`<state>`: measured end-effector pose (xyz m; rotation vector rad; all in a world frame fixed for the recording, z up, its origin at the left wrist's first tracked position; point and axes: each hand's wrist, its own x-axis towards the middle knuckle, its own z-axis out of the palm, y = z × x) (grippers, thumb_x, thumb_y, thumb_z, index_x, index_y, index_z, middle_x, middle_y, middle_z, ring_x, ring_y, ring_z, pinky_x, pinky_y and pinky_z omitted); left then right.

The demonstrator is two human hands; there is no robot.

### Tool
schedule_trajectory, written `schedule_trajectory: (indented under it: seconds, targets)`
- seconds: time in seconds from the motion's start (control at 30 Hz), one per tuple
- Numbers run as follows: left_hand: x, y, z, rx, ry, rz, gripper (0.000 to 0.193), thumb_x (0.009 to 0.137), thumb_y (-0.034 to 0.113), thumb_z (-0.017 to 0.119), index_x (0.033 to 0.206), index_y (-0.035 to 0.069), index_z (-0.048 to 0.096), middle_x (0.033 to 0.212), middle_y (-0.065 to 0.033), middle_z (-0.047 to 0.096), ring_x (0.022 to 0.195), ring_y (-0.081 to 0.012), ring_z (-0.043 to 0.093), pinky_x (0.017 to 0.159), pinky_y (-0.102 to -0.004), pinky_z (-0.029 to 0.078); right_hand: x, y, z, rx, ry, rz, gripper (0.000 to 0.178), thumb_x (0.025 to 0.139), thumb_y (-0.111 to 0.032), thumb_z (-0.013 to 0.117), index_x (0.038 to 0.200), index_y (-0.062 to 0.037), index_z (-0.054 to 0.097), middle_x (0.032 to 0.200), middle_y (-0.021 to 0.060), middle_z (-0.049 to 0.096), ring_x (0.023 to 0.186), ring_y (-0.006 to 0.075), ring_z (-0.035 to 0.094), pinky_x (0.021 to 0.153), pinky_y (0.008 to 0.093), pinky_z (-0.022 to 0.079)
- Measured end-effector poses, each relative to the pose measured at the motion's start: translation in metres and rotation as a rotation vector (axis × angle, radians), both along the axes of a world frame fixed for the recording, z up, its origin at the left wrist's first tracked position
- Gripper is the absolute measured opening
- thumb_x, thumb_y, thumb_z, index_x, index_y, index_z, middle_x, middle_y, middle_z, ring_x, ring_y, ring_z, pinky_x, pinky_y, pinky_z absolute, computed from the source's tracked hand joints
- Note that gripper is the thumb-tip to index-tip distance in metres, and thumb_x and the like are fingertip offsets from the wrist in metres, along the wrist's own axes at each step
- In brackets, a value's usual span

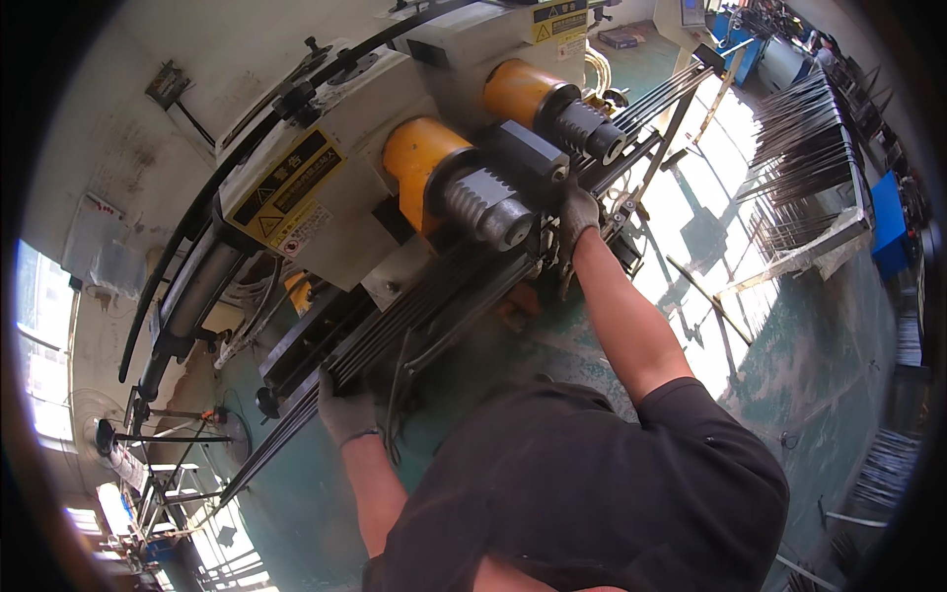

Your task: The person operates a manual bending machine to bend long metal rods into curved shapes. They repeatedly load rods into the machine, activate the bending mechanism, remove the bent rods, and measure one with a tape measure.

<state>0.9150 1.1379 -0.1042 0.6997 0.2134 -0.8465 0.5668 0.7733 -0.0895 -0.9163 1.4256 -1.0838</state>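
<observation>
Long, thin dark metal rods (pixel 380 337) run slantwise along the front of a large pale machine (pixel 355 109). My left hand (pixel 347 414), in a grey work glove, is closed round the rods toward their lower left part. Further right and up, my right hand (pixel 579 219), gloved too, is against the machine's front beside a dark block (pixel 528 158). Its fingers are mostly hidden there, so I cannot tell what they grip. Close to it are a ridged metal cylinder on an orange housing (pixel 419 153) and a second one on another orange housing (pixel 523 89).
Right of me stands a rack of many thin rods (pixel 809 148), with a blue box (pixel 891 227) beside it. A black hose (pixel 163 266) curves down the machine's left side. At the lower left is a metal stand (pixel 163 483) on the green, worn floor (pixel 819 365).
</observation>
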Motion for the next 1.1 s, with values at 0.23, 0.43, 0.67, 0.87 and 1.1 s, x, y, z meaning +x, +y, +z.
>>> schedule_trajectory:
  seconds: [0.23, 0.43, 0.67, 0.87, 1.1]
  targets:
    - [0.054, 0.042, -0.027, 0.031, -0.080, 0.176, 0.035, 0.114, 0.029, 0.052, 0.122, 0.002, 0.072, 0.120, -0.0139, 0.076, 0.117, -0.0338, 0.071, 0.109, -0.0522, 0.056, -0.025, -0.008, -0.020, 0.012, -0.207, 0.033, 0.067, 0.108, -0.058, 0.057, 0.131, 0.0032, 0.072, 0.123, 0.0087, 0.075, 0.111, 0.0213, 0.067, 0.104, 0.0358, 0.047]
    - [0.045, 0.035, -0.036, 0.023, -0.071, 0.294, 0.028, 0.113, 0.027, 0.057, 0.113, 0.003, 0.072, 0.112, -0.0124, 0.076, 0.108, -0.0325, 0.073, 0.102, -0.0518, 0.061, -0.017, 0.018, 0.011, -0.012, -0.174, 0.060, 0.061, 0.113, -0.050, 0.051, 0.133, 0.0037, 0.071, 0.123, 0.0091, 0.076, 0.113, 0.0184, 0.068, 0.103, 0.0322, 0.049]
    - [-0.036, -0.035, -0.013, -0.113, 0.012, 0.057, 0.030, 0.111, 0.027, 0.061, 0.125, 0.002, 0.069, 0.125, -0.0142, 0.073, 0.121, -0.0354, 0.067, 0.114, -0.0557, 0.052, -0.029, 0.011, -0.004, -0.080, -0.067, 0.115, 0.068, 0.108, -0.061, 0.054, 0.138, -0.0020, 0.071, 0.119, 0.0043, 0.075, 0.105, 0.0153, 0.065, 0.088, 0.0330, 0.052]
    - [-0.012, -0.003, -0.002, -0.115, 0.003, 0.199, 0.035, 0.114, 0.027, 0.052, 0.129, 0.000, 0.067, 0.130, -0.0148, 0.071, 0.126, -0.0372, 0.065, 0.117, -0.0579, 0.049, -0.078, 0.001, -0.075, -0.641, 0.613, 0.345, 0.025, 0.103, -0.025, 0.061, 0.125, -0.0122, 0.067, 0.117, 0.0170, 0.073, 0.116, 0.0360, 0.069, 0.093, 0.0478, 0.054]
    - [-0.007, -0.004, -0.001, 0.055, 0.027, 0.325, 0.031, 0.112, 0.027, 0.058, 0.129, 0.003, 0.069, 0.131, -0.0127, 0.073, 0.126, -0.0332, 0.067, 0.113, -0.0547, 0.054, -0.107, 0.031, -0.120, -0.430, 1.079, 0.558, 0.052, 0.099, -0.024, 0.070, 0.148, -0.0153, 0.054, 0.139, 0.0127, 0.069, 0.126, 0.0333, 0.067, 0.103, 0.0436, 0.053]
